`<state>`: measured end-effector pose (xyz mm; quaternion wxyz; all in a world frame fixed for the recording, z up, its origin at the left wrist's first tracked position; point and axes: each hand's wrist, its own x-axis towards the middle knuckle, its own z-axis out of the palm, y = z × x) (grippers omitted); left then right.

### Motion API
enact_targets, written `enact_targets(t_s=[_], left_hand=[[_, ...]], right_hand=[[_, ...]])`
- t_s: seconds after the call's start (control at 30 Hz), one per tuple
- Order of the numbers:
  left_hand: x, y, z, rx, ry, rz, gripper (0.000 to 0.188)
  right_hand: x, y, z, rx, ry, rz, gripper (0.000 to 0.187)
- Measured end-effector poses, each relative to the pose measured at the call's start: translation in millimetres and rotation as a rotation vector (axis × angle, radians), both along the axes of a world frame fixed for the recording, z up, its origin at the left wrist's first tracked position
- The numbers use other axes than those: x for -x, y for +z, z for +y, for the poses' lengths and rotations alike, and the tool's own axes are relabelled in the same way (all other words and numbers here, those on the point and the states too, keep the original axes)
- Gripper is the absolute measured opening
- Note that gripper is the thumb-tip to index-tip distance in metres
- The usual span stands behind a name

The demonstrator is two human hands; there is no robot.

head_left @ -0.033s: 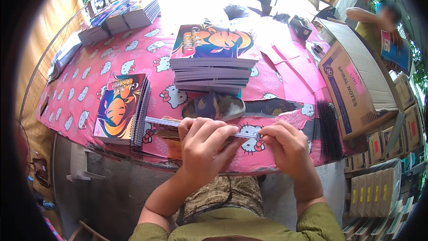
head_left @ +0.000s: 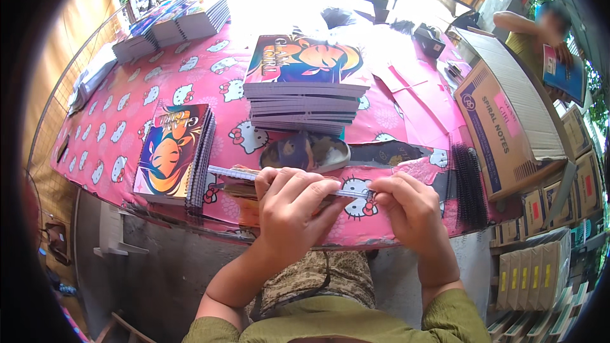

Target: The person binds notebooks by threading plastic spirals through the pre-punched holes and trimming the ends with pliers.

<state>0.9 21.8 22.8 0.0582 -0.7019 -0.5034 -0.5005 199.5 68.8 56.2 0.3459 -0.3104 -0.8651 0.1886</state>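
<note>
My left hand [head_left: 293,209] is wrapped around a thin notebook [head_left: 232,173], held edge-on so that its narrow pale edge shows on both sides of the fingers. At the right end of that edge, the fingers of my right hand [head_left: 408,208] are pinched together; what lies between them is too small to make out. Left of my hands stands a stack of spiral notebooks [head_left: 166,155] with illustrated covers and dark coils. A taller stack of notebooks [head_left: 304,105] with the same cover rises beyond my hands. Behind my left hand, a shallow tray [head_left: 333,164] is partly hidden.
Black plastic binding coils [head_left: 470,184] lie at the table's right edge, beside an open cardboard box [head_left: 499,124]. More notebooks [head_left: 181,23] stand far left on the pink cloth [head_left: 143,130]. Another person [head_left: 553,38] holds a blue book at far right. Boxes [head_left: 575,190] are piled below.
</note>
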Motion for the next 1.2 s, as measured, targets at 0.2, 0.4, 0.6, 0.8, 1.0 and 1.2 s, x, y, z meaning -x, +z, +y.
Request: enact_targets(t_s=[0.2, 0.4, 0.6, 0.8, 1.0, 1.2], left_hand=[[1, -1, 3, -0.015, -0.013, -0.019, 0.024], [-3, -7, 4, -0.038, 0.025, -0.042, 0.024], [-3, -9, 2, -0.042, 0.019, -0.060, 0.024], [0, -7, -3, -0.037, -0.022, -0.043, 0.024], [0, -2, -5, 0.000, -0.038, -0.053, 0.038], [13, 3, 4, 0.078, 0.079, 0.023, 0.040]], right_hand=[[5, -3, 6, -0.100, 0.031, -0.022, 0.025], [16, 4, -2, -0.104, -0.051, -0.025, 0.018], [20, 5, -4, -0.087, -0.076, -0.035, 0.019], [16, 25, 8, -0.073, 0.142, -0.274, 0.010], [48, -18, 103, -0.023, 0.256, -0.547, 0.036], [45, -78, 111, -0.097, 0.136, -0.554, 0.035]])
